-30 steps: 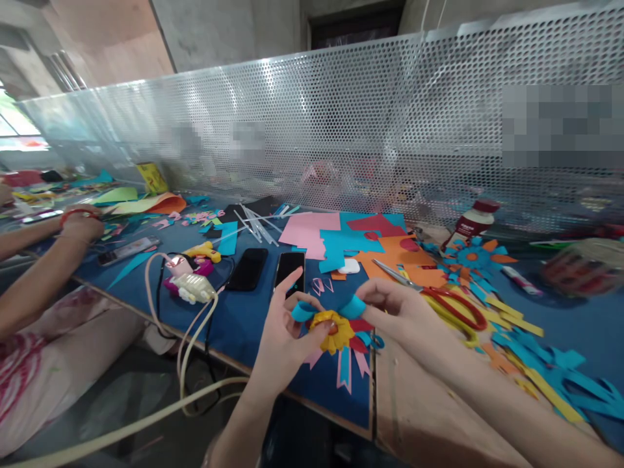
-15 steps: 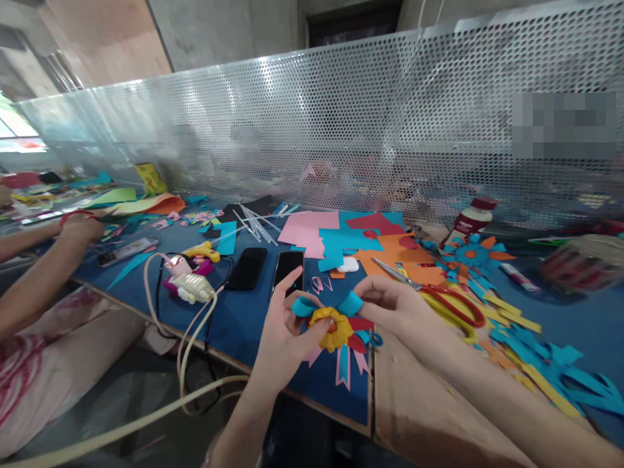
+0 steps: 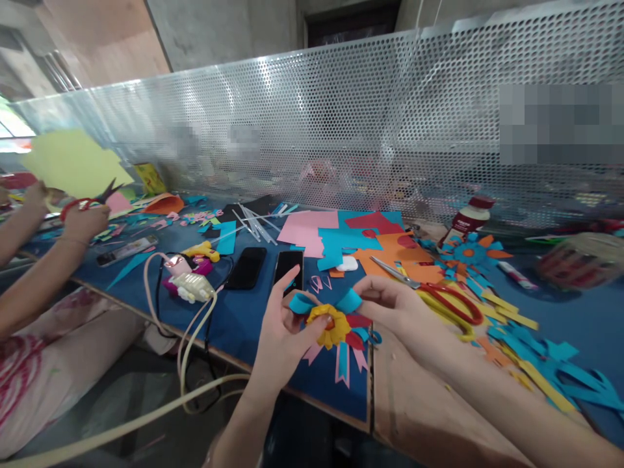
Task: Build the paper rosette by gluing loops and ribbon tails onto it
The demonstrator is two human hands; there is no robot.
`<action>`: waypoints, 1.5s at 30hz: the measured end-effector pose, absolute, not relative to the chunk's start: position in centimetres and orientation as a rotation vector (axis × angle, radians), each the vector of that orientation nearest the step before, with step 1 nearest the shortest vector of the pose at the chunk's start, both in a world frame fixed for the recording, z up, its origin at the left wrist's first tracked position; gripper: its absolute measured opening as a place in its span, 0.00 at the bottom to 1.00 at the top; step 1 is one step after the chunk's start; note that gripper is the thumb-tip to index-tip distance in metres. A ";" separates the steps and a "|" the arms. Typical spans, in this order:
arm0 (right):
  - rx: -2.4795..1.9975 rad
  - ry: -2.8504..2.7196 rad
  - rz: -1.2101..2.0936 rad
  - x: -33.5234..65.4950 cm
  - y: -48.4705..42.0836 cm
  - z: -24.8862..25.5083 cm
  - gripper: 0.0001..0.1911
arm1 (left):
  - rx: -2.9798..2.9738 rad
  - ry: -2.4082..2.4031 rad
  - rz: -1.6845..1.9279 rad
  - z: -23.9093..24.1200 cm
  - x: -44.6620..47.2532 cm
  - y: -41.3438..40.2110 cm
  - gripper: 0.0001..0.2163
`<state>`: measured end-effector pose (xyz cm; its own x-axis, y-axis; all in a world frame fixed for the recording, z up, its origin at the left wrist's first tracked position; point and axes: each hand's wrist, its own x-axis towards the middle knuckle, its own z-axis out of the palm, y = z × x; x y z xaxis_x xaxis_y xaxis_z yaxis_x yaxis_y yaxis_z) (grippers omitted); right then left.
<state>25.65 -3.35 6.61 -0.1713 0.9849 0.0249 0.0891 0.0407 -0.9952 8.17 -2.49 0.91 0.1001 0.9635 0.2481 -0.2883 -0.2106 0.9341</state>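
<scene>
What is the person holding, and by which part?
A paper flower: the left hand grips its yellow centre, the right hand pinches a blue loop at its top.

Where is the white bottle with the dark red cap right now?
Head view, right of centre: the bottle sits at the far edge of the blue table, by the perforated metal screen, just behind the blue-and-orange paper flower.
</scene>
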 end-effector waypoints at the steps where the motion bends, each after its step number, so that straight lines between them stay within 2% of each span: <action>1: -1.153 -1.410 1.275 25.6 -3.4 6.5 0.07 | 1.217 0.779 1.393 0.9 8.2 -2.5 0.35; 16: -1.093 -1.399 1.324 25.9 -3.3 6.3 0.10 | 1.160 0.728 1.398 0.7 8.3 -2.5 0.33; 21: -1.089 -1.420 1.341 26.7 -3.0 5.5 0.03 | 1.188 0.738 1.392 0.8 8.4 -2.6 0.32; 24: -1.026 -1.513 1.303 27.5 -2.5 5.1 0.13 | 1.206 0.734 1.365 0.8 8.4 -2.8 0.32; 26: -1.003 -1.602 1.255 27.7 -2.4 5.2 0.15 | 1.210 0.728 1.352 0.8 8.5 -2.8 0.32; 33: -1.293 -1.751 0.970 27.3 -2.6 5.7 0.15 | 1.208 0.718 1.341 0.8 8.5 -2.7 0.31; 45: -1.293 -1.722 0.944 27.0 -2.5 5.5 0.11 | 1.217 0.773 1.336 0.8 8.6 -2.7 0.29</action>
<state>27.00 -2.52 5.50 -0.1889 0.9714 0.1441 0.4008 0.2102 -0.8917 8.55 -2.70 0.77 0.1462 0.9646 0.2196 -0.2907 -0.1703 0.9415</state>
